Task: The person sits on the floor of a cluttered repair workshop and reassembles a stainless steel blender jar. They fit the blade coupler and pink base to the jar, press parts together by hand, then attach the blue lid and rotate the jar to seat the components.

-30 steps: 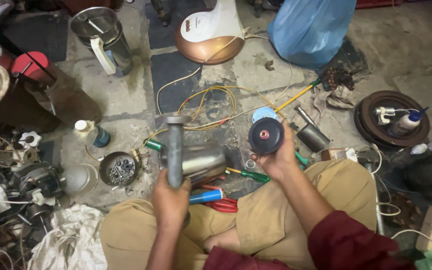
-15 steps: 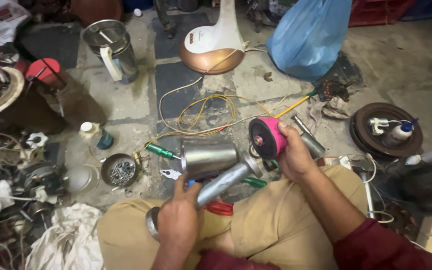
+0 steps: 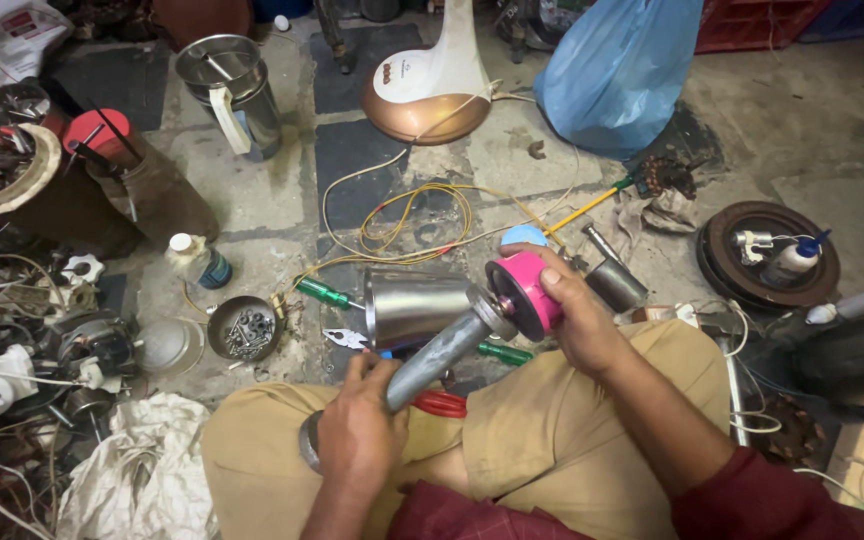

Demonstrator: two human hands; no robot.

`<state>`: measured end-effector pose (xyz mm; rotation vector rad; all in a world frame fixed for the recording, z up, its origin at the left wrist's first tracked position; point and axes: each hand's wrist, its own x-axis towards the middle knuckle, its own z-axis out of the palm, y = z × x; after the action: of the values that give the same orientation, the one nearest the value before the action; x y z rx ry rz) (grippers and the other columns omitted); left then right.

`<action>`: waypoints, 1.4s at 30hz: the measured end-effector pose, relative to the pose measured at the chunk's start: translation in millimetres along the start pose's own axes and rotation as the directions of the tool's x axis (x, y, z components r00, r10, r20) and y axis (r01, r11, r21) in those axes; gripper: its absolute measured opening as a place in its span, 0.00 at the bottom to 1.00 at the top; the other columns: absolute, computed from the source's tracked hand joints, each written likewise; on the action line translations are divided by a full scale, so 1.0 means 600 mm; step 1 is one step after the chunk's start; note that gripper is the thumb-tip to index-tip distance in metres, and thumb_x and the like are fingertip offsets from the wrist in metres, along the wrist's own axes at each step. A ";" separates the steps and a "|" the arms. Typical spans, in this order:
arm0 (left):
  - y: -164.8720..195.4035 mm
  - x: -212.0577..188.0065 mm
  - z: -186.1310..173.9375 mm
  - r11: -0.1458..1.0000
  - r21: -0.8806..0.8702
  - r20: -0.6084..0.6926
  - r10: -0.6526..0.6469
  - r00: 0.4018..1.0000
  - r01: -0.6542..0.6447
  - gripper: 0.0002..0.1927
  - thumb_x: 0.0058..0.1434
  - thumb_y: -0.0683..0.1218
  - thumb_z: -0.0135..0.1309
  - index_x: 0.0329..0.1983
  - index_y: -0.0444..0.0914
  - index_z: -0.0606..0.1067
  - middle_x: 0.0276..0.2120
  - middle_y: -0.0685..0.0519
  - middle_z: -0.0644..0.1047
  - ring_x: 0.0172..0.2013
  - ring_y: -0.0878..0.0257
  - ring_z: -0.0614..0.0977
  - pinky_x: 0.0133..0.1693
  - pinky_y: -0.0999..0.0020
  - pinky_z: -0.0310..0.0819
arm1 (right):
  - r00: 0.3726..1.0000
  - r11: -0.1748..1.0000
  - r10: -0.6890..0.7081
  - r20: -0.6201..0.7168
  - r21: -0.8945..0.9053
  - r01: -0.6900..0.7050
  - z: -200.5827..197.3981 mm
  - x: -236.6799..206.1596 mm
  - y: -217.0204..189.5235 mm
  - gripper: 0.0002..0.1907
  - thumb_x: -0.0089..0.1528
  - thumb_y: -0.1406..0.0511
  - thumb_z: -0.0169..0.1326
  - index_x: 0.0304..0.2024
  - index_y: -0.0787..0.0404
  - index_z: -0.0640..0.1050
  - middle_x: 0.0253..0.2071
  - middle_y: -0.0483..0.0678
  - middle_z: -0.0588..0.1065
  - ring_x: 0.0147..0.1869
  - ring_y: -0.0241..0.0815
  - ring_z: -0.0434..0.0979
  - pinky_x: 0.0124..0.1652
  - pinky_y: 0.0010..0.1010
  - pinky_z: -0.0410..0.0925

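The person sits cross-legged in tan trousers, and the left hand is closed around the lower end of a grey metal shaft, which slants up and to the right across the lap. At the shaft's upper end sits a pink disc, and the right hand is clamped on this disc — fingers curled over its rim, thumb on the near side. Red-handled pliers lie just below the shaft, between the knees.

Just behind the shaft a shiny steel jar lies on its side on the floor. Left of the jar lie a green-handled screwdriver and a small round dish of screws and nuts; further left stands a small white-capped bottle. Right of the jar, past the disc, is a short metal cylinder.

Beyond the jar, yellow wire loops over the stone floor. Further back — well apart from the jar — stand a steel jug with a white handle, a copper-and-white appliance base and a blue plastic bag.
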<state>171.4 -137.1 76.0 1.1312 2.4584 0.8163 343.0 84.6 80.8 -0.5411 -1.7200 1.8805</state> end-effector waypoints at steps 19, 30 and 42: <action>-0.031 0.009 -0.026 0.967 0.188 0.014 0.171 0.985 -0.170 0.24 0.47 0.39 0.61 0.48 0.51 0.78 0.48 0.52 0.76 0.36 0.44 0.83 0.39 0.47 0.76 | 0.907 0.822 0.396 0.146 -0.497 -0.279 -0.043 0.014 -0.055 0.31 0.64 0.59 0.58 0.68 0.61 0.73 0.54 0.53 0.79 0.50 0.39 0.79 0.44 0.32 0.76; -0.049 0.006 -0.021 0.948 0.202 -0.027 0.256 0.966 -0.246 0.22 0.45 0.39 0.62 0.45 0.49 0.77 0.44 0.48 0.75 0.34 0.44 0.82 0.37 0.47 0.76 | 0.802 0.671 0.582 0.137 -0.638 -0.377 -0.119 0.011 -0.011 0.31 0.76 0.45 0.38 0.59 0.66 0.72 0.42 0.64 0.78 0.37 0.50 0.82 0.36 0.36 0.79; -0.064 -0.004 -0.023 0.933 0.134 -0.070 0.344 0.936 -0.333 0.18 0.44 0.40 0.65 0.39 0.46 0.77 0.42 0.48 0.76 0.31 0.44 0.82 0.33 0.47 0.75 | 0.850 0.835 0.426 0.310 -0.496 -0.237 -0.087 -0.002 -0.039 0.41 0.64 0.49 0.53 0.76 0.56 0.63 0.65 0.57 0.72 0.66 0.56 0.70 0.61 0.47 0.64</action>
<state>143.3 -163.8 63.7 1.6298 2.4492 0.8384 378.5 125.6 98.1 -0.6982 -2.5121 1.9388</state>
